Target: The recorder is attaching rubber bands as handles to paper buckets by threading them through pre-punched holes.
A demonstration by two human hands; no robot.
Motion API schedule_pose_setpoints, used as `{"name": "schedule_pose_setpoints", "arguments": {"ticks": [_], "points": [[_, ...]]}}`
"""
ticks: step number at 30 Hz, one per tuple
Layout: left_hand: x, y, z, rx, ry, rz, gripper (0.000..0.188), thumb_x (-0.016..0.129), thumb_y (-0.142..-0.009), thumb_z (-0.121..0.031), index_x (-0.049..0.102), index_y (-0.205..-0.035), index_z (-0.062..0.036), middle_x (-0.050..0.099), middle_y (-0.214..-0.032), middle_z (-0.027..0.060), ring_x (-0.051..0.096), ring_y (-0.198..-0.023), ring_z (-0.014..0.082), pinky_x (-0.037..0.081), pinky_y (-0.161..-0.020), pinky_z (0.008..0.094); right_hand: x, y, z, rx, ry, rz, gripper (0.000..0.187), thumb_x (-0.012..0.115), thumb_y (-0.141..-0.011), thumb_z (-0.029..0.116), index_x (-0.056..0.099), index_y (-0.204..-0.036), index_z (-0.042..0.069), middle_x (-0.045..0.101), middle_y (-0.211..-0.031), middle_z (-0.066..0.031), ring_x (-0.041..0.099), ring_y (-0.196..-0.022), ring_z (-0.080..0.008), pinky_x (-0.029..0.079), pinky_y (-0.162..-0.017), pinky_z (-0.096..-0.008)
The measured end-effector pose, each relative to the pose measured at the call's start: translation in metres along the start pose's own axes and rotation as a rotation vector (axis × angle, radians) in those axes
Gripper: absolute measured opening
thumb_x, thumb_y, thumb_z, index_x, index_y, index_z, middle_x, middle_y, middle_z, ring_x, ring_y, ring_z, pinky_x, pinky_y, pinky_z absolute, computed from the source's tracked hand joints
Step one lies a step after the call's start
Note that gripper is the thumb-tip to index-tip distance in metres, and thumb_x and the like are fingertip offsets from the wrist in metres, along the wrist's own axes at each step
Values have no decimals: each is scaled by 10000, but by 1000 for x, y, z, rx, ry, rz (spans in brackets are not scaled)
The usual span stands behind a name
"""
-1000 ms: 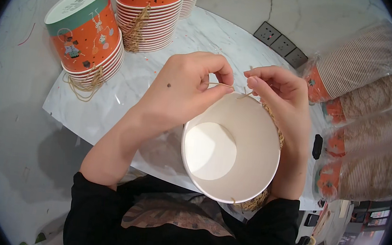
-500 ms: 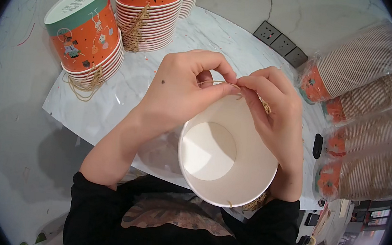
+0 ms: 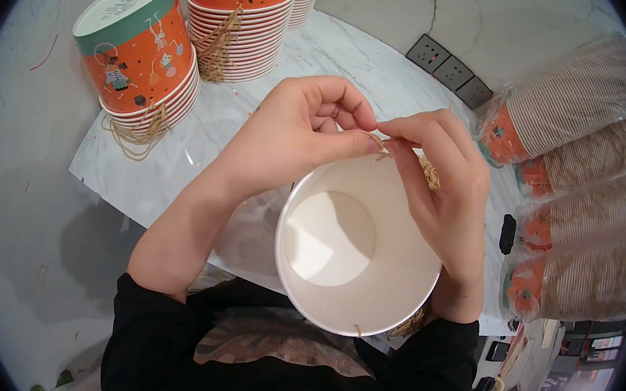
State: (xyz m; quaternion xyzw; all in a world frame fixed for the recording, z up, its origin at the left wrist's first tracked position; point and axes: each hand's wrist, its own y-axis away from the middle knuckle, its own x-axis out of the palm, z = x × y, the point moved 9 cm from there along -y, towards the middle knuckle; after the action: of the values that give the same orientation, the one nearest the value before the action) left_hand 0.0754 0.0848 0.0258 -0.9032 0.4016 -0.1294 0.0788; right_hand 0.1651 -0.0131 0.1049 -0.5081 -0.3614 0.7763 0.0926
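Note:
A white paper bucket (image 3: 399,279) stands open end up in front of me, its inside facing me. At its far rim, my left hand (image 3: 281,132) and my right hand (image 3: 446,178) meet, fingertips pinched on a short bit of tan twine (image 3: 383,143). The left thumb lies along the twine; its other fingers are curled. Behind the right hand, part of a twine bundle (image 3: 429,173) shows past the rim. A small twine loop (image 3: 358,330) pokes through the near rim. My fingers partly hide the far rim.
Upturned orange buckets in a stack (image 3: 137,65), with twine hanging from them, stand at the left. A taller stack (image 3: 241,45) is beside it. Plastic-wrapped bucket stacks (image 3: 578,100) lie at the right, near black sockets (image 3: 451,72). The marble-patterned table (image 3: 157,173) has its edge at the left.
The bucket has shifted slightly left and toward me. A twine strand that stretched across my left hand's fingers no longer shows there. Both hands stay pinched at the rim.

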Motion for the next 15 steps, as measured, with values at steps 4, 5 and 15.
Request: {"name": "schedule_pose_setpoints", "arguments": {"ticks": [4,5,15], "points": [[7,2,5,-81,-43,67,146,678,-887,16,690,-1032,36,713,-900,23,659,-789,30,515,-687,172,3,1,-1,50,-110,55,198,675,-834,-75,630,-1005,15,617,-888,-114,659,-798,-276,529,-678,-347],[9,2,6,-88,-33,91,151,667,-884,17,700,-1030,35,714,-892,21,653,-782,27,510,-681,177,4,2,1,40,-123,75,205,669,-839,-79,610,-1012,12,615,-894,-118,665,-804,-277,533,-682,-343],[10,4,2,-87,4,186,120,720,-861,4,718,-978,33,726,-857,50,674,-781,62,521,-696,191,2,3,6,56,-154,85,202,671,-837,-85,584,-998,1,605,-892,-124,667,-792,-267,536,-680,-331]]}}
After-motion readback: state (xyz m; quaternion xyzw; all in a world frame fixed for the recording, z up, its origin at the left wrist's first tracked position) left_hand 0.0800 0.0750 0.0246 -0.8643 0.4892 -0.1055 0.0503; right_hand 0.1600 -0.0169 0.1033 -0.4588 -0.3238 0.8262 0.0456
